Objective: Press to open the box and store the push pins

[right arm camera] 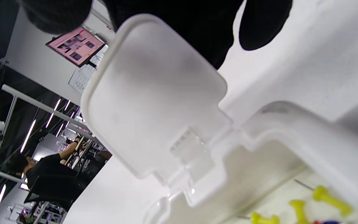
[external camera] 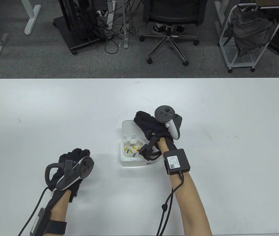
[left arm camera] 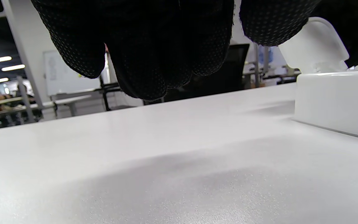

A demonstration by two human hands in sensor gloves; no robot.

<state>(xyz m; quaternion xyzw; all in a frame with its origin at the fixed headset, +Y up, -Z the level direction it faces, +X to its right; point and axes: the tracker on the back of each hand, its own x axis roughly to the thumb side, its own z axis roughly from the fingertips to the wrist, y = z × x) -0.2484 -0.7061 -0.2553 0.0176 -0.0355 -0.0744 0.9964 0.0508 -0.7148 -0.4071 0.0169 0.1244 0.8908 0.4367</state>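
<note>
A small white box [external camera: 133,162] stands open at the table's middle, its lid [external camera: 128,129] tilted up at the back. Several yellow, blue and red push pins [external camera: 132,150] lie inside. My right hand [external camera: 145,123] reaches over the box and holds the lid at its top edge. In the right wrist view its fingers [right arm camera: 197,28] lie behind the lid [right arm camera: 154,93], and yellow pins [right arm camera: 331,197] show below. My left hand [external camera: 74,157] rests on the table left of the box, fingers curled and empty. The left wrist view shows its fingers [left arm camera: 141,46] and the box [left arm camera: 334,99] at right.
The white table [external camera: 203,110] stretches wide on all sides of the box. Beyond its far edge stand an office chair [external camera: 169,27], a cable-laden stand [external camera: 85,27] and a white cart [external camera: 252,36].
</note>
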